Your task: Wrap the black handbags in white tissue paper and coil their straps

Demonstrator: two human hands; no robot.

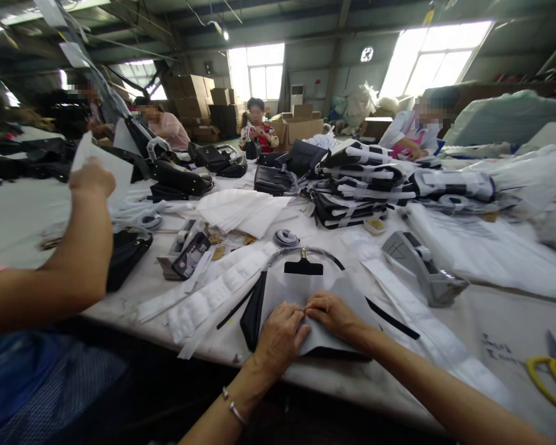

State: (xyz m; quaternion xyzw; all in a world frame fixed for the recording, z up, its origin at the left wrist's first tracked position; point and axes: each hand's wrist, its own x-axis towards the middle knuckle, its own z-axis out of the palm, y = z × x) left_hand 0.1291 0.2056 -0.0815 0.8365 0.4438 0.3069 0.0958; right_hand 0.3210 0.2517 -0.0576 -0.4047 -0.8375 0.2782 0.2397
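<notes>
A black handbag point(254, 312) lies in front of me at the table edge, with a white sheet point(278, 284) over its front. A black tab with a metal clasp point(304, 266) shows above the sheet, and the bag's wrapped handle arches behind it. My left hand point(282, 329) rests on the lower middle of the sheet, fingers bent and closed. Beside it, my right hand point(332, 313) is closed too, its fingertips meeting the left ones on the sheet. What lies under the fingertips is hidden. Black straps point(391, 317) stick out on both sides of the bag.
Tape dispensers stand left point(185, 250) and right point(421, 269). White padded strips point(213, 300) lie nearby, with yellow-handled scissors point(549, 374) at far right. Wrapped black bags point(356, 185) are stacked behind. At left, a co-worker's arm point(81, 247) lifts a white sheet. Other people sit across the table.
</notes>
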